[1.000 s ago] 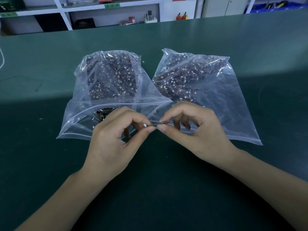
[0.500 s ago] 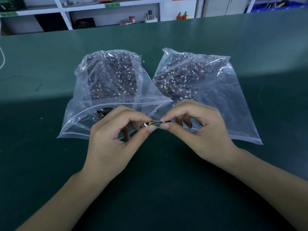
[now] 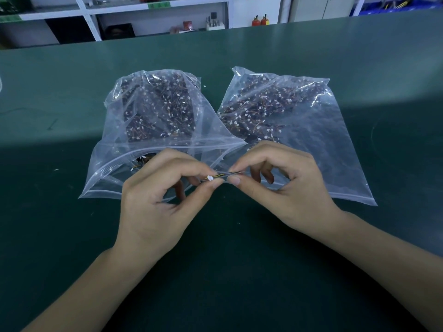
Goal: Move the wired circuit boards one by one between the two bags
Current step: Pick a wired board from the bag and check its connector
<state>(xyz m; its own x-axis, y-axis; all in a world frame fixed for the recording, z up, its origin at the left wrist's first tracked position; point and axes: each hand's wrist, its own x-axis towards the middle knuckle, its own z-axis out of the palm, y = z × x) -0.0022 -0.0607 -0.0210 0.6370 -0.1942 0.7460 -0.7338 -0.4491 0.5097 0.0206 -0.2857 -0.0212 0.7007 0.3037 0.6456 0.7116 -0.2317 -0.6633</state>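
Two clear zip bags lie side by side on the green table, each holding several small dark circuit boards with thin wires and white plugs. The left bag has its mouth gaping toward me; the right bag lies flat. Between the bag mouths I hold one wired circuit board with both hands. My left hand pinches the end with the white plug between thumb and forefinger. My right hand pinches the other end, the board itself mostly hidden by its fingertips.
The green table stretches wide on all sides of the bags. White shelving with small items stands beyond the far edge. A thin white cable shows at the left border.
Both hands have risen slightly toward the bag mouths with the board. The wire between the fingertips has slackened and the white plug has turned upward.
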